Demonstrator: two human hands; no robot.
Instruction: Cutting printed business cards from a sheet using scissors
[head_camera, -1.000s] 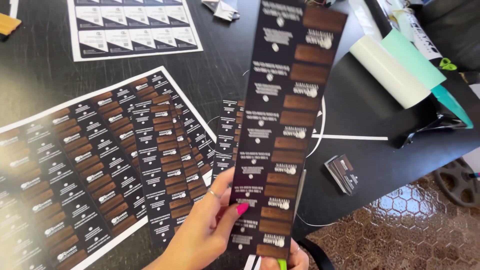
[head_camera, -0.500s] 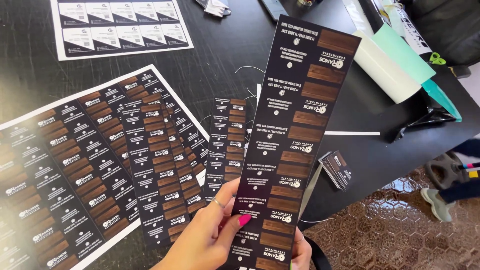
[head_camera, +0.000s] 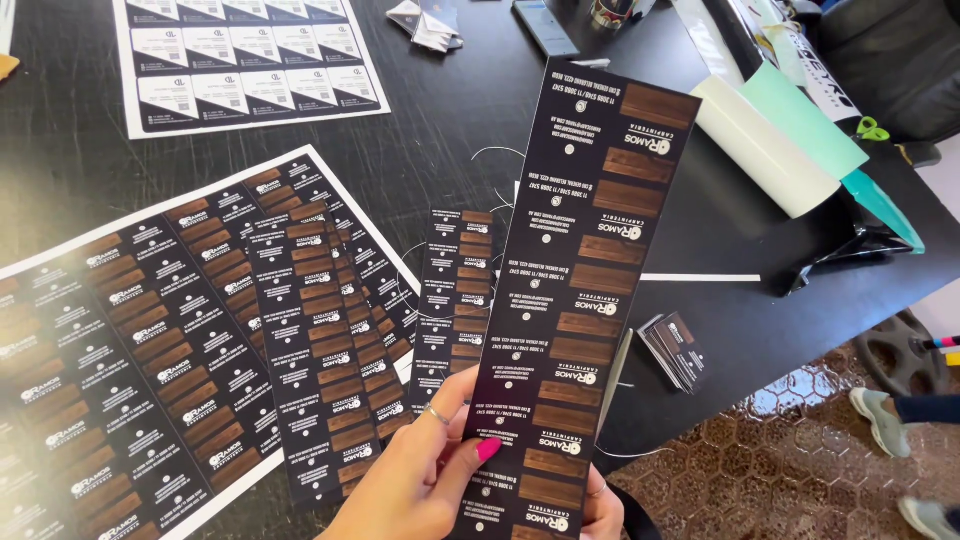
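Pinched at its bottom end between your left hand (head_camera: 420, 480) and right hand (head_camera: 600, 505), the card strip (head_camera: 580, 300) stands above the printed sheet (head_camera: 150, 330) — thin, light, bendy; hold its edges.

1. Long card strip (head_camera: 575, 300), the landmark: bottom end cut by the lower frame edge; its small print too fine to make out.
2. Right hand (head_camera: 600, 505): almost wholly behind the strip's lower end, only fingertips showing at its right edge; grip not readable.
3. Left hand (head_camera: 425, 480), left of the strip: wrist cut off by the bottom edge.
4. Large printed sheet (head_camera: 150, 330), far left of the strip: runs out of frame left and below.
5. White card sheet (head_camera: 250, 65), up-left of the strip: top cut off.
6. Shoes (head_camera: 885, 420), right of the strip: wearer out of frame.
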